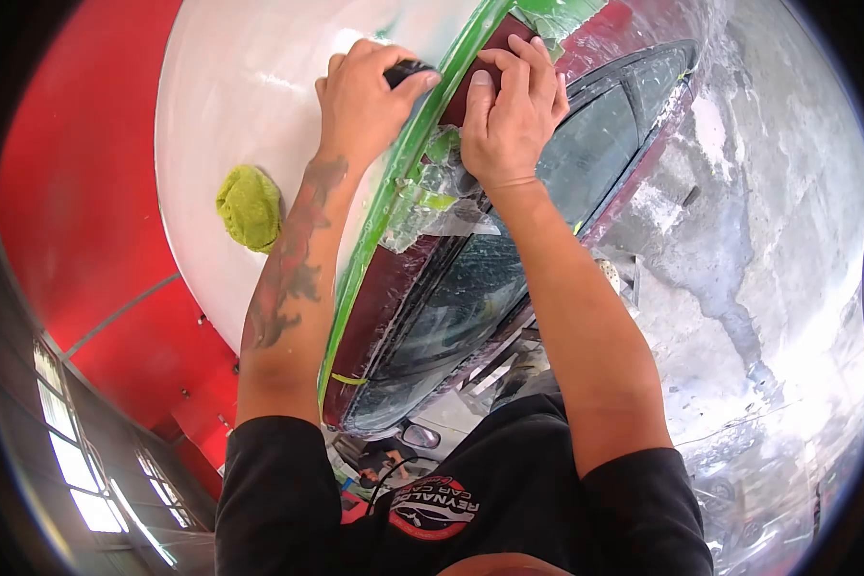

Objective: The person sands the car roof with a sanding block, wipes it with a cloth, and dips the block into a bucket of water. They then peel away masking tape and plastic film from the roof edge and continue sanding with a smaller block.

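My left hand [367, 108] is closed around a small black block [410, 72], only partly visible between the fingers. It is over the white car roof [259, 96], right beside a strip of green masking tape [379, 226] along the roof edge. My right hand [514, 110] rests with its fingers apart and slightly bent on the maroon strip of bodywork [485, 65] just across the tape. Below it, torn clear plastic film [442, 192] with green scraps clings to the edge. A crumpled yellow-green cloth [249, 208] lies on the roof, left of my left forearm.
The car's dusty side windows [590, 144] lie below the taped edge, under my right arm. A stained grey concrete floor [730, 250] spreads to the right. Red panels [77, 144] stand beyond the roof. Another person [384, 461] is partly visible near the side mirror [420, 436].
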Action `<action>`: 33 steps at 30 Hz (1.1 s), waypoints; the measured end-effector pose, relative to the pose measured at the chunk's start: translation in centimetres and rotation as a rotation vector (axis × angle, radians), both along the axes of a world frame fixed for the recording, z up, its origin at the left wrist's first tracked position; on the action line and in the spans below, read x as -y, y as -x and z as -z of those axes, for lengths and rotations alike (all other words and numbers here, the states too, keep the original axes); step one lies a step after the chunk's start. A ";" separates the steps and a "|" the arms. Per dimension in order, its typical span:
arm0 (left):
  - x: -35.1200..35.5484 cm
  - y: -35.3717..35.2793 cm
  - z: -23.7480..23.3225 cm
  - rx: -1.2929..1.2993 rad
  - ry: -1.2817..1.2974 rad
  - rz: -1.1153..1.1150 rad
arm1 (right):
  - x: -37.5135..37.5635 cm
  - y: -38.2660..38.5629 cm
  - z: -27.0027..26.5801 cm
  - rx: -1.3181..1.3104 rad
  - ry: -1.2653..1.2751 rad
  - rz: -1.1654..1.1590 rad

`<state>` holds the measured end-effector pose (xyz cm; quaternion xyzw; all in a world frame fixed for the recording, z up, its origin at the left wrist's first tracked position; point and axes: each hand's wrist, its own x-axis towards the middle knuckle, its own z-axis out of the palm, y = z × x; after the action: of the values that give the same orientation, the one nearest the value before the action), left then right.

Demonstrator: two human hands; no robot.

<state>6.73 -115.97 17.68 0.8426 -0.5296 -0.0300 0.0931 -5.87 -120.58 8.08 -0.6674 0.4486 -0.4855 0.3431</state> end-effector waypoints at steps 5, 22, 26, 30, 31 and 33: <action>-4.7 0.1 0.4 -0.119 -0.017 -0.110 | 0.0 0.0 0.0 -0.011 0.003 -0.004; 2.9 -0.6 0.3 -0.051 0.007 -0.023 | 0.0 -0.1 0.1 -0.021 -0.001 0.006; -3.1 -0.7 0.3 -0.093 -0.022 -0.023 | 0.0 -0.1 -0.1 -0.023 0.001 -0.004; -1.5 -0.9 0.6 -0.120 0.002 -0.059 | 0.0 0.0 -0.1 -0.037 -0.008 -0.006; 1.3 -1.3 1.0 -0.084 0.007 -0.030 | -0.1 -0.1 -0.2 -0.038 -0.003 -0.009; 3.5 -1.5 1.3 -0.058 0.020 0.000 | 0.0 -0.1 -0.1 -0.033 -0.003 0.003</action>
<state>8.23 -119.50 16.37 0.8405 -0.5268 -0.0492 0.1166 -5.73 -120.57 8.18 -0.6742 0.4559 -0.4741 0.3358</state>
